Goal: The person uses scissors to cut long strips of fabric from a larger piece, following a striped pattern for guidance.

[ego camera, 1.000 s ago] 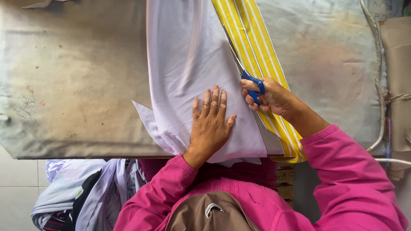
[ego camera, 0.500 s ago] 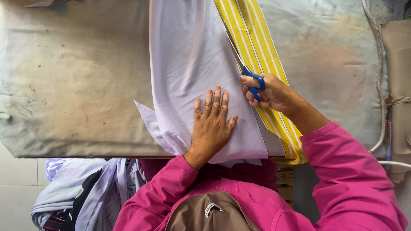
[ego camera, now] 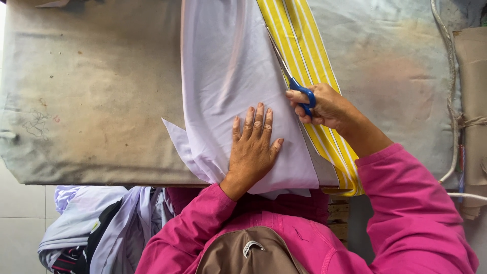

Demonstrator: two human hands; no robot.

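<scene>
Scissors [ego camera: 291, 76] have advanced toward 11 o'clock vs 1 s ago, right hand [ego camera: 324, 106] fingers gripping blue handles; blades run along white cloth [ego camera: 228, 86] edge, left hand [ego camera: 252, 147] flat, fingers spread, on surface.

The pale lilac cloth sheet [ego camera: 228, 81] looks thin, smooth and faintly sheeny, with soft folds. Beside it, the yellow-and-white striped fabric strip [ego camera: 304, 56] appears matt and woven. The scissors with blue plastic handles [ego camera: 303, 95] have dull grey metal blades. The beige cloth-covered worktop [ego camera: 91, 101] is matt, stained and worn, rougher toward its near edge.
</scene>
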